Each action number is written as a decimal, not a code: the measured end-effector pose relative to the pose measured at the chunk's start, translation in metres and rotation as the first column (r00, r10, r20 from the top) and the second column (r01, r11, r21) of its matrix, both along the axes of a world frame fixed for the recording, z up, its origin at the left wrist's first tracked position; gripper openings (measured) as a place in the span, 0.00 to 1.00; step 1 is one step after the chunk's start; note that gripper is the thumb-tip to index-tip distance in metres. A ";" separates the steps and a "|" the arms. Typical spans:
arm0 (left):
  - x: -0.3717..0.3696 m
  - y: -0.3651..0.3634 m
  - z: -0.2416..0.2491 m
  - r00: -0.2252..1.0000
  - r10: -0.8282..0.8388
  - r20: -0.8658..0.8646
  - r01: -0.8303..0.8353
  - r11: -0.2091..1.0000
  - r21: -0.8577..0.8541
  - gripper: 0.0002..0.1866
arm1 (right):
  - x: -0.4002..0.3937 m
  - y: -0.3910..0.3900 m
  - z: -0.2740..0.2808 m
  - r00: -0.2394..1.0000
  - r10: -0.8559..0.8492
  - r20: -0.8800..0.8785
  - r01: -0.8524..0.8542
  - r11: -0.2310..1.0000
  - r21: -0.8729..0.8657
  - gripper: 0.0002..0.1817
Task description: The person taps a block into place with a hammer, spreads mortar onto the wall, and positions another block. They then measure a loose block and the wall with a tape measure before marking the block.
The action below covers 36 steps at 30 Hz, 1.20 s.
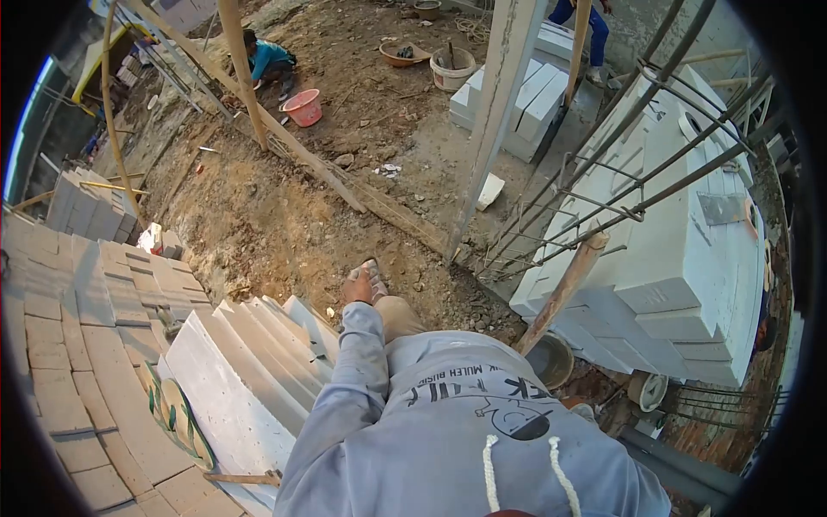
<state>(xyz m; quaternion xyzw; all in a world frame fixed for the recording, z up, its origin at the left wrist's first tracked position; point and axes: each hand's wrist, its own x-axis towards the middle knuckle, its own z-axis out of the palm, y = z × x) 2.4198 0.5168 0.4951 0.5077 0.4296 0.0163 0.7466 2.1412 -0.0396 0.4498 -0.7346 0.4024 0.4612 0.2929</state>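
My left hand [357,289] is low in front of me, at the end of a grey sleeve [357,349]. It is small in view beside my leg and foot [372,276], and its fingers do not show clearly. I make out no object in it. Nearest to that arm is a row of pale building blocks [250,370] standing on edge. What look like green-strapped flip-flops [181,414] lie on the blocks to its left. My right hand does not show; the grey hoodie [500,431] fills the lower middle.
White blocks [637,293] are stacked at right, with a trowel [722,208] on top, behind a rebar cage [594,189]. A concrete post [500,121] and wooden poles [241,69] stand ahead. A person [269,62] crouches near a red tub [302,108] on rough soil; another person's legs [594,39] show behind.
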 end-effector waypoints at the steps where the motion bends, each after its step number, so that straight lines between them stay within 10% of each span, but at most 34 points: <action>1: 0.021 0.009 -0.009 0.996 -0.073 0.057 0.076 0.996 -0.055 0.12 | 0.002 0.018 -0.007 0.977 -0.139 -0.164 0.145 0.989 0.024 0.16; 9: 0.155 0.153 -0.107 0.876 -0.466 -0.121 0.474 0.879 0.048 0.20 | 0.115 0.195 -0.035 0.881 0.454 -0.135 -0.467 0.879 -0.094 0.12; 11: 0.170 0.211 -0.098 0.815 -0.496 -0.299 0.540 0.837 0.086 0.19 | 0.100 0.244 -0.076 0.993 -0.114 -0.012 0.114 0.993 -0.014 0.14; 12: 0.185 0.238 -0.093 0.798 -0.491 -0.349 0.549 0.831 0.086 0.18 | 0.110 0.276 -0.074 0.999 0.038 0.032 -0.036 0.998 -0.052 0.14; 13: 0.201 0.265 -0.088 0.760 -0.506 -0.407 0.595 0.794 0.125 0.18 | 0.178 0.331 -0.014 0.982 -0.188 0.033 0.191 0.973 -0.127 0.14; 15: 0.247 0.294 -0.074 0.720 -0.520 -0.459 0.649 0.739 0.181 0.11 | 0.162 0.377 -0.052 0.930 0.358 0.081 -0.358 0.934 -0.012 0.16; 16: 0.272 0.295 -0.061 0.719 -0.532 -0.448 0.661 0.723 0.201 0.09 | 0.160 0.396 -0.055 0.965 0.213 0.155 -0.226 0.971 0.075 0.17; 19: 0.358 0.249 -0.035 0.692 -0.592 -0.413 0.715 0.643 0.276 0.10 | 0.131 0.443 -0.073 0.976 0.037 0.213 -0.054 0.996 0.075 0.19; 22: 0.434 0.190 -0.056 0.588 -0.778 -0.221 0.803 0.531 0.270 0.18 | 0.222 0.442 0.026 0.981 -0.027 0.193 0.010 0.996 0.091 0.17; 26: 0.476 0.054 -0.030 0.595 -0.803 0.042 0.769 0.583 0.263 0.20 | 0.201 0.425 -0.035 0.957 -0.103 0.272 0.093 0.995 0.046 0.17; 29: 0.461 -0.004 -0.017 0.544 -0.838 0.050 0.830 0.546 0.112 0.20 | 0.240 0.419 0.012 0.727 -0.641 0.248 0.636 0.764 0.111 0.10; 36: 0.539 -0.040 0.041 0.574 -0.776 0.259 0.783 0.613 0.101 0.20 | 0.295 0.454 0.062 0.870 -0.420 0.258 0.434 0.901 0.001 0.19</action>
